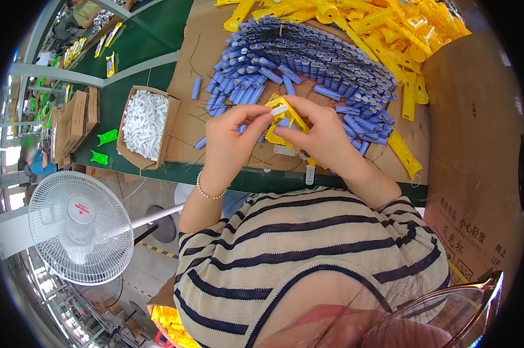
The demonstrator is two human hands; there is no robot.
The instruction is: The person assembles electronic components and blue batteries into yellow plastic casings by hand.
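My left hand and my right hand meet over the table edge, both gripping one yellow plastic casing. A small white piece sits at the casing's top, pinched by my left fingertips. Just beyond the hands lies a big heap of blue cylindrical battery cells with thin wires. A beaded bracelet circles my left wrist. The lower part of the casing is hidden behind my right palm.
A pile of yellow plastic casings fills the far right. An open carton of small white parts stands left of the cardboard sheet. A tall cardboard box rises on the right. A white fan stands lower left. Two green parts lie on the green table.
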